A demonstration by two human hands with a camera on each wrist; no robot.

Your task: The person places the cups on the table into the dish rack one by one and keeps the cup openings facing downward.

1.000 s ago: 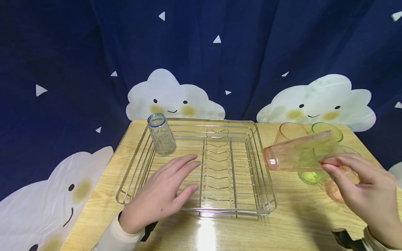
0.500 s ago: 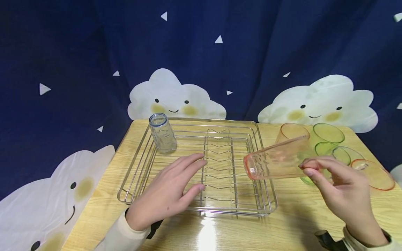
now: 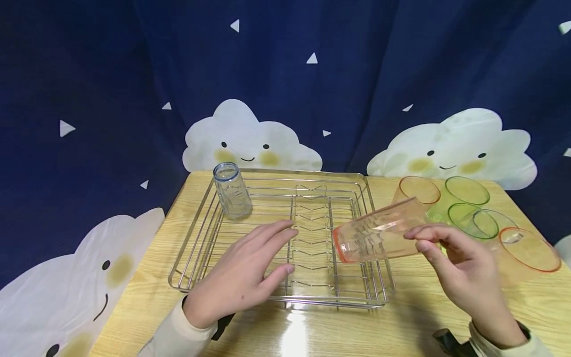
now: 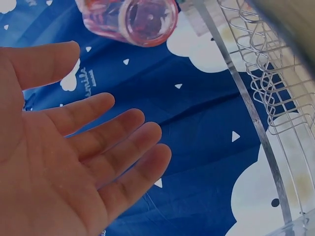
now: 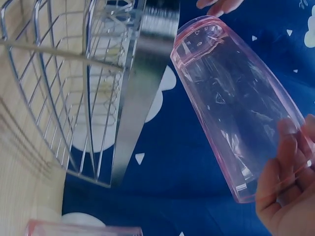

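Observation:
A clear pink-orange drinking glass [image 3: 379, 233] lies tilted in the air over the right side of the wire dish rack [image 3: 278, 299], its thick base toward the left. My right hand [image 3: 461, 275] pinches it near the mouth between thumb and fingers; the right wrist view shows the same glass [image 5: 231, 103] from below. Over the rack's front left part, my left hand [image 3: 243, 270] is held with fingers extended and nothing in them. In the left wrist view, the base of the pink glass [image 4: 150, 19] shows beyond my left palm [image 4: 54, 162].
A blue-rimmed glass [image 3: 233, 193] stands base up in the rack's back left corner. Several glasses stand on the table to the right, among them an orange one [image 3: 528, 253] and a green one [image 3: 467, 191]. A dark blue curtain [image 3: 343, 84] hangs behind the table.
My right hand has carried the pink-orange glass leftward from above the other glasses to over the rack's right side. My left hand has drifted slightly right.

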